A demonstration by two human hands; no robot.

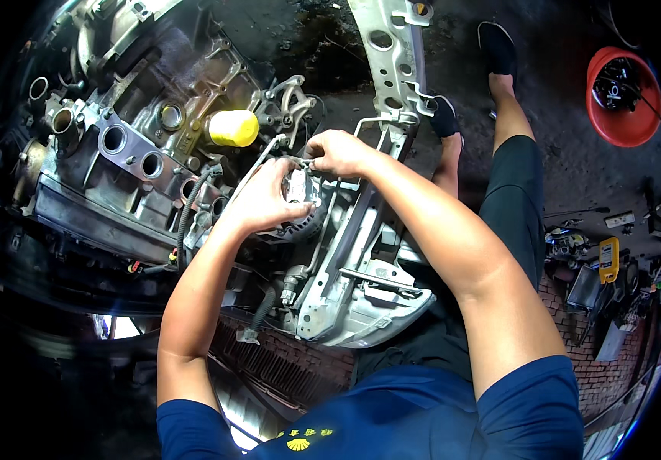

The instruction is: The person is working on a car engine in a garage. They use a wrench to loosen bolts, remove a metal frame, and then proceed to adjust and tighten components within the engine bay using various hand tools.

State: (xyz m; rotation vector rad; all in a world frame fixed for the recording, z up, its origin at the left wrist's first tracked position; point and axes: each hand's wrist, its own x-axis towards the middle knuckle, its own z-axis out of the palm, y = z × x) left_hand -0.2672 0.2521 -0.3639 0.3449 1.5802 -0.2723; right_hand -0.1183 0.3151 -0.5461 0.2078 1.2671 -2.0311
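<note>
My left hand (pixel 273 201) grips a silver, finned metal part that looks like an alternator (pixel 303 222), its thumb along the near side and its fingers over the left side. Just above and to the right, my right hand (pixel 338 153) has its fingers curled at the top of that part; what they hold is hidden. Left of both hands lies a grimy engine (pixel 139 176) with round ports, a corrugated hose (pixel 191 215) and a yellow cylindrical filter (pixel 232 128). A long silver frame member (pixel 388 65) runs along the right of my hands.
My legs in dark shorts (pixel 510 207) and dark shoes stand right of the frame member. A red basin (pixel 621 134) with black contents sits at upper right. Scattered tools, a yellow case (pixel 608 261) and other small items lie at right near a brick surface (pixel 560 310).
</note>
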